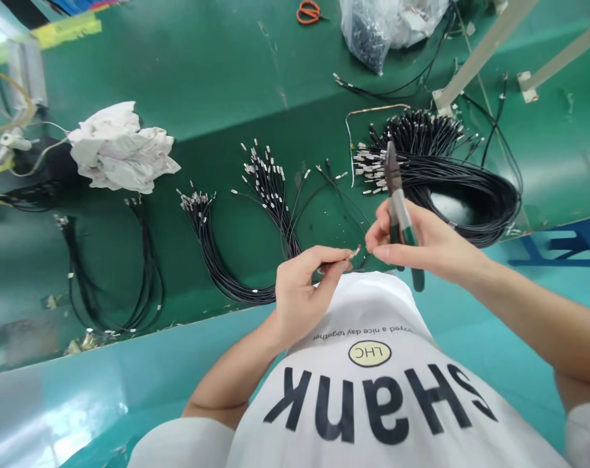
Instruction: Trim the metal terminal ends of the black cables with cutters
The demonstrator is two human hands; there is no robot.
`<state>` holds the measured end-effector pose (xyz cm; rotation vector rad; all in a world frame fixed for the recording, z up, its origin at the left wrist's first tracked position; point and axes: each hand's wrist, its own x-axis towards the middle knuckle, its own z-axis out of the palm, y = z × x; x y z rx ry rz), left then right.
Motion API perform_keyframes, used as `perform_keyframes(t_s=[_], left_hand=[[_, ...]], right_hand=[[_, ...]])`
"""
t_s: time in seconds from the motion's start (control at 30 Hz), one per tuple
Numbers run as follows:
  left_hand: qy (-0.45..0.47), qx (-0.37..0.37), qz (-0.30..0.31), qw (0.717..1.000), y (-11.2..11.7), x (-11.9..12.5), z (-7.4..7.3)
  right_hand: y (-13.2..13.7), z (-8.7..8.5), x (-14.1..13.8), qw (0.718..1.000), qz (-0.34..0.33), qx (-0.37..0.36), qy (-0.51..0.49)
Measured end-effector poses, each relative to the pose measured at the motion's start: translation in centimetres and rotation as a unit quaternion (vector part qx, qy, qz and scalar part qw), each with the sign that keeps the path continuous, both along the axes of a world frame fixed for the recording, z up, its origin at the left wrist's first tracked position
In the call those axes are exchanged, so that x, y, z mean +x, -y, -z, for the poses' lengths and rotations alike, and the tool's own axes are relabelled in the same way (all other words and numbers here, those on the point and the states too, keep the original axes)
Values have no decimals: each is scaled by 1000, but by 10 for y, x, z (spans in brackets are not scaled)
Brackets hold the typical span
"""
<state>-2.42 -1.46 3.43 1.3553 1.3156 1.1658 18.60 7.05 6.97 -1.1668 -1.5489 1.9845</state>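
My left hand (307,292) pinches the end of a black cable between thumb and fingertips, and the small metal tip (356,251) of that cable sticks out toward the right. My right hand (422,242) is wrapped round a pair of pliers (399,203) with dark green grips, its dark jaws pointing away from me. The fingertips of the right hand are close to the cable tip; whether they touch it or a thin strand, I cannot tell. Just beyond, a few loose black cables (341,190) lie on the green bench.
Bundles of black cables lie at left (149,260), centre-left (210,250) and centre (270,188); a large coil (500,195) is at right. Also on the green bench (217,71) are a white cloth (122,149), orange-handled scissors (308,12), a plastic bag (368,32) and metal posts (490,49).
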Motion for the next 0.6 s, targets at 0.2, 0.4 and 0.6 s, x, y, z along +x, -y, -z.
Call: perform_keyframes(t_s=[0.2, 0.4, 0.6], left_hand=[[-192, 242, 4, 951, -2, 11, 10], [-68, 64, 8, 996, 2, 17, 6], [53, -146, 63, 986, -4, 15, -9]], right_hand=[[11, 7, -5, 999, 30, -30, -27], [13, 27, 3, 992, 46, -61, -102], [15, 37, 9, 991, 25, -27, -129]])
